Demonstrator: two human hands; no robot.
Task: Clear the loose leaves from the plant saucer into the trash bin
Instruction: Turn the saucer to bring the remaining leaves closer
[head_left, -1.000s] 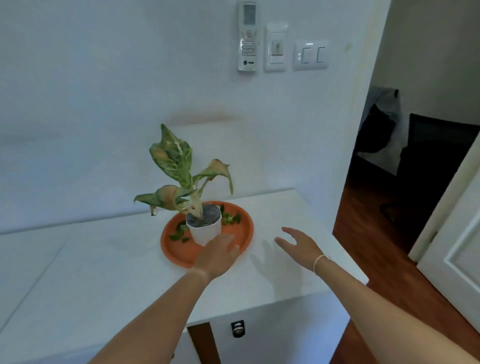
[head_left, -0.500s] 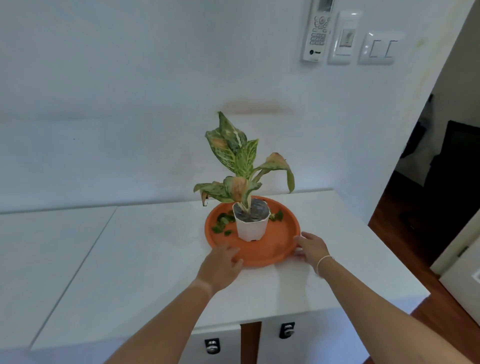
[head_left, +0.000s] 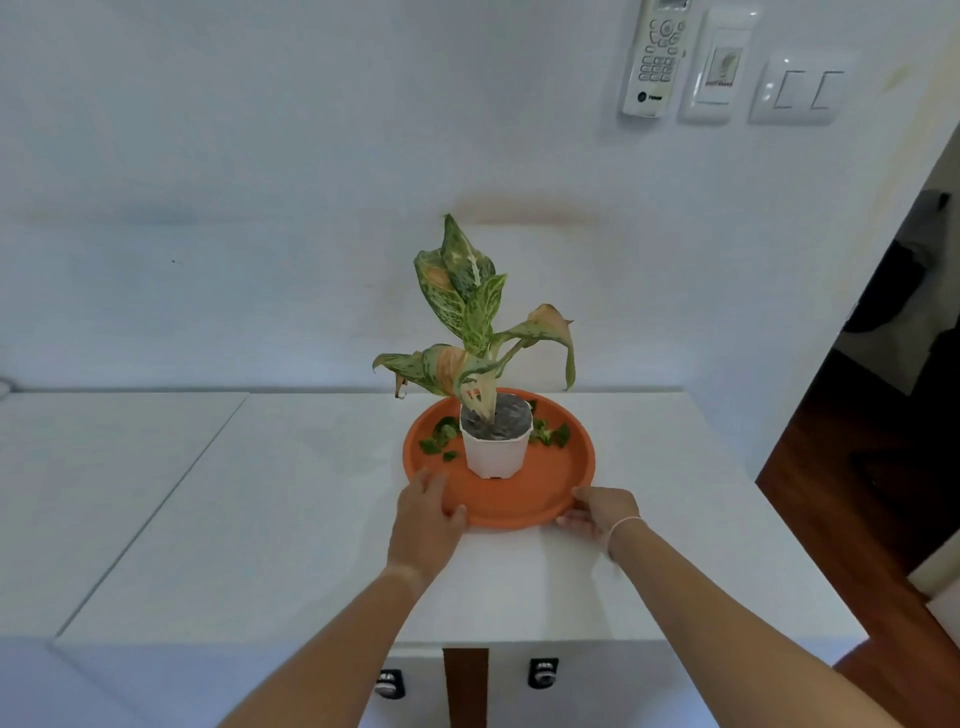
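An orange plant saucer (head_left: 540, 493) sits on the white table top (head_left: 291, 519). A white pot (head_left: 496, 449) with a speckled green plant (head_left: 467, 312) stands in its middle. Loose green leaf bits lie in the saucer to the left of the pot (head_left: 439, 439) and to its right (head_left: 550, 434). My left hand (head_left: 423, 519) grips the saucer's near-left rim, thumb over the edge. My right hand (head_left: 602, 512) holds the near-right rim, fingers under it. No trash bin is in view.
The wall rises just behind the saucer, with a remote holder (head_left: 655, 57) and light switches (head_left: 802, 88) high on the right. The table ends at the right, beside a dark doorway (head_left: 883, 374) and wooden floor. Two drawer knobs (head_left: 543, 673) sit below the front edge.
Both hands reached forward and closed on the saucer's near rim, left then right. The view has swung so the plant sits near the centre.
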